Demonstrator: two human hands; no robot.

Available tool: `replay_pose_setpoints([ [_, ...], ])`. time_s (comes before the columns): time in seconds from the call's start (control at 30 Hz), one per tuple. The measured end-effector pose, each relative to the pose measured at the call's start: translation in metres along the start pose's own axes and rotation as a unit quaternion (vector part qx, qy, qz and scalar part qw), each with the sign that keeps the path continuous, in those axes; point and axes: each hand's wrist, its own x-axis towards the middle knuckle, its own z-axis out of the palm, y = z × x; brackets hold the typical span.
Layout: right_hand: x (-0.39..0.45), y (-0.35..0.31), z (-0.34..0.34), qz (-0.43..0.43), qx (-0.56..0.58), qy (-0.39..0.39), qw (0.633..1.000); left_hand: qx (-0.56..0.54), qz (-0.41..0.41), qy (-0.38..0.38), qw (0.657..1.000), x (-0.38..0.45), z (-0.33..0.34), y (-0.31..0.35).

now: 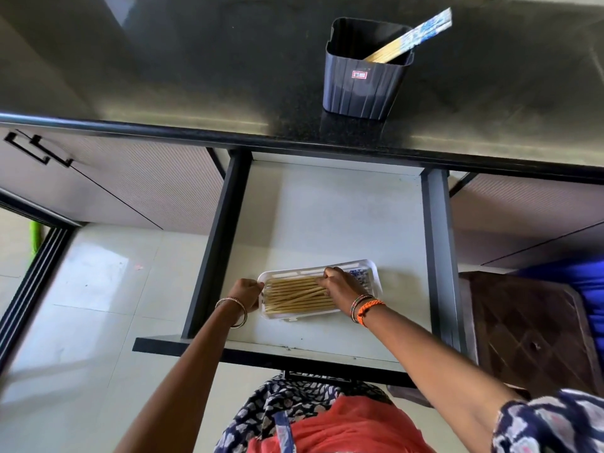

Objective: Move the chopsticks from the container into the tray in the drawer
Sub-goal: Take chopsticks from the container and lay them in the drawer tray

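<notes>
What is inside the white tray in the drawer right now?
Chopsticks lie lengthwise in the tray. The right hand covers their middle; the patterned ends show beyond it. The left hand holds the tray's end.

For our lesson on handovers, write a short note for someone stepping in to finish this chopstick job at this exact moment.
Left hand: grips the left end of the white tray in the open drawer.
Right hand: fingers curled on the chopsticks in the tray.
Done: most chopsticks lie in the tray.
Left: a few chopsticks lean in the dark container on the countertop; move them across.
</notes>
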Motion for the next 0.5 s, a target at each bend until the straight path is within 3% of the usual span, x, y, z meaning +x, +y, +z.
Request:
replay_pose_setpoints([
  [0.17,-0.001,-0.006,0.000,-0.050,-0.019,0.002,0.999,-0.020,-0.006,-0.003,1.000,-0.003,0.000,0.002],
  [0.37,0.000,-0.007,-0.006,-0.047,-0.045,-0.001,0.998,-0.031,-0.001,-0.004,0.999,-0.003,0.001,0.002],
  [0.5,-0.005,-0.013,-0.034,-0.072,0.004,0.059,0.996,0.078,0.051,0.034,0.995,-0.009,0.002,0.014],
])
